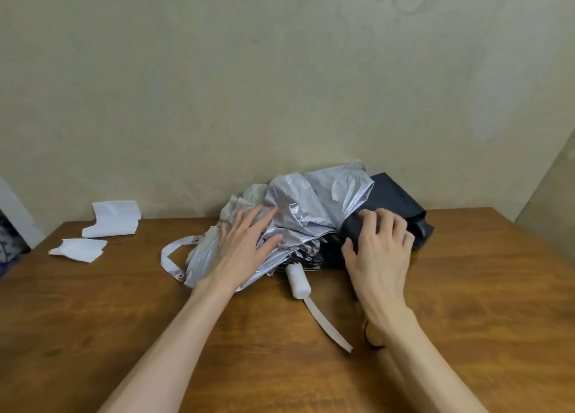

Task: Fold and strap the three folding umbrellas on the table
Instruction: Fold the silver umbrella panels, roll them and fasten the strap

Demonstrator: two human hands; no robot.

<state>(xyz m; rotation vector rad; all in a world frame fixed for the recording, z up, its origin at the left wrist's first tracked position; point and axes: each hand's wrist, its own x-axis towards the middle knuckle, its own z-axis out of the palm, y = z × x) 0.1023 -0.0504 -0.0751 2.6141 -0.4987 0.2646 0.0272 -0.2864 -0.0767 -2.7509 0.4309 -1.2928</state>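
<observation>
**Both hands on heaped umbrellas**

The table (pixel 466 288) carries the heap. The silver umbrella (pixel 305 201) lies under your left hand (pixel 245 244), fingers straight and spread, pressing. Your right hand (pixel 379 253) curls its fingers into the dark umbrella (pixel 395 194). The white handle (pixel 298 280) lies between your hands.

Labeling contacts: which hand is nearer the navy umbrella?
Right. The right hand is on the navy umbrella, fingers curled into its fabric. The left hand lies flat on the silver umbrella, to the navy one's left.
</observation>
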